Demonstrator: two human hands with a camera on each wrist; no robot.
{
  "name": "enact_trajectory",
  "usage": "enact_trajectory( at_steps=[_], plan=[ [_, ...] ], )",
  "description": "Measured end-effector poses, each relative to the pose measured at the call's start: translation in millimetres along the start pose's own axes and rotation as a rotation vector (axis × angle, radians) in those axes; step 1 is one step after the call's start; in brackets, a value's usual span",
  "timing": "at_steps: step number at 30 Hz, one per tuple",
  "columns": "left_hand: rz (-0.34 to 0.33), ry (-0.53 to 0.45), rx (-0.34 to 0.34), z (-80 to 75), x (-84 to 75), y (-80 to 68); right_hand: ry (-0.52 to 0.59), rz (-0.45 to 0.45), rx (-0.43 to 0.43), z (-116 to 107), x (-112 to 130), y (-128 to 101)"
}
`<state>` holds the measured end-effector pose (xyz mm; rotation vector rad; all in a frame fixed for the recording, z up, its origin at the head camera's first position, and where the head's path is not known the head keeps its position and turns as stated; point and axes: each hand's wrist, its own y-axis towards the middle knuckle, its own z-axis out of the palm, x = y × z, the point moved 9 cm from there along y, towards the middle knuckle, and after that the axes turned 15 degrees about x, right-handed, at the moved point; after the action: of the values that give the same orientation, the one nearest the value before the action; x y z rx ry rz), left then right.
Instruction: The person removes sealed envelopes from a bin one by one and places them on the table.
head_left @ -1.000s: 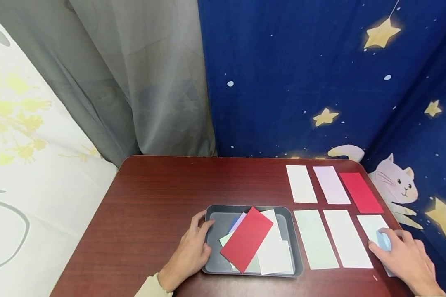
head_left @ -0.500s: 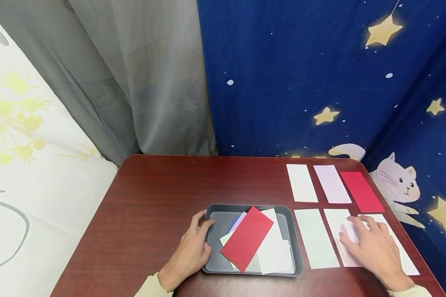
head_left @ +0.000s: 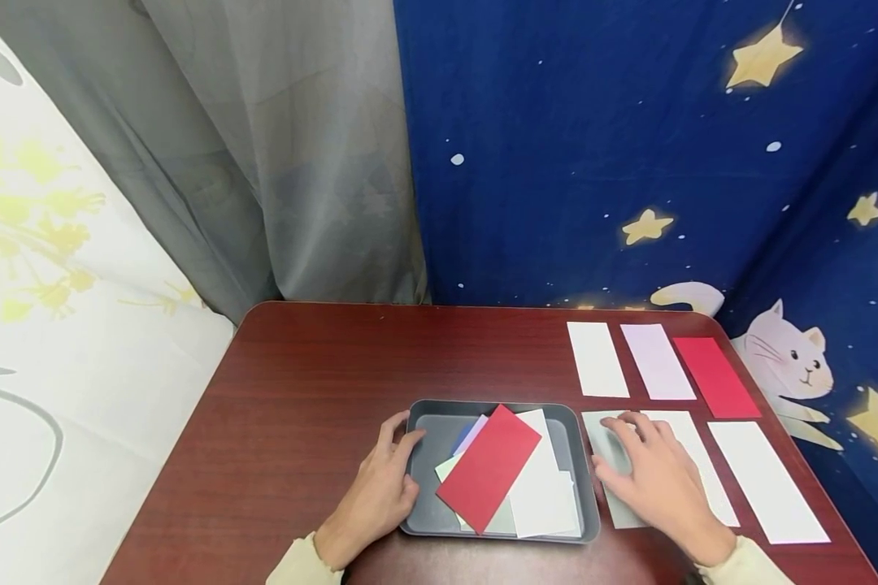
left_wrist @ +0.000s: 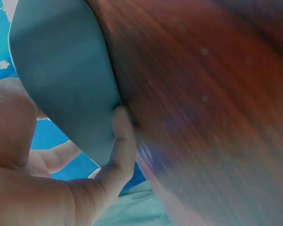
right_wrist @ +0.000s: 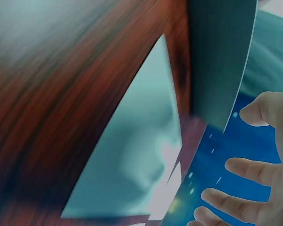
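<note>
In the head view, my left hand (head_left: 376,490) holds the left rim of a dark grey tray (head_left: 423,512). The left wrist view has the thumb against the tray's wall (left_wrist: 68,70), with other fingers partly hidden behind it. Inside the tray, a red card (head_left: 488,469) tops a loose pile of white (head_left: 544,508), green and purple cards. My right hand (head_left: 657,479) hovers above a pale green card (head_left: 622,513), right of the tray, and partly covers a white card (head_left: 691,443). Nothing lies between its spread fingers in the right wrist view.
A white card (head_left: 768,481) lies in the front row's right spot. Behind it, a row has white (head_left: 597,359), lilac (head_left: 658,361) and red (head_left: 717,378) cards. The dark red wooden table (head_left: 322,366) ends at curtains (head_left: 336,162).
My right hand has moved left from the rightmost white card, across the middle one, to the pale green card. My left hand stays at the tray; the cards keep their places.
</note>
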<state>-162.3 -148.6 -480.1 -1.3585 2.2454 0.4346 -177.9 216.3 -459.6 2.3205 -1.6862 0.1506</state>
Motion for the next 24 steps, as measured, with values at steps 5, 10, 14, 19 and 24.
enact_trajectory(
  at_steps=[5, 10, 14, 19, 24],
  plan=[
    [0.004, 0.001, -0.004, -0.8, -0.8, 0.4, 0.046, -0.026, 0.049, 9, 21, 7],
    [0.015, 0.003, -0.009, -1.9, -1.8, 0.5, 0.063, -0.051, 0.084, 22, 36, 9],
    [0.011, 0.004, -0.001, -1.9, -2.0, 0.8, 0.072, -0.059, 0.079, 30, 43, 8],
    [-0.003, 0.042, -0.002, -4.5, -3.5, 1.5, 0.079, -0.047, 0.08, 35, 46, 8],
    [-0.031, 0.116, -0.051, -12.9, -7.0, 4.3, 0.074, -0.044, 0.081, 37, 46, 7]
  ],
)
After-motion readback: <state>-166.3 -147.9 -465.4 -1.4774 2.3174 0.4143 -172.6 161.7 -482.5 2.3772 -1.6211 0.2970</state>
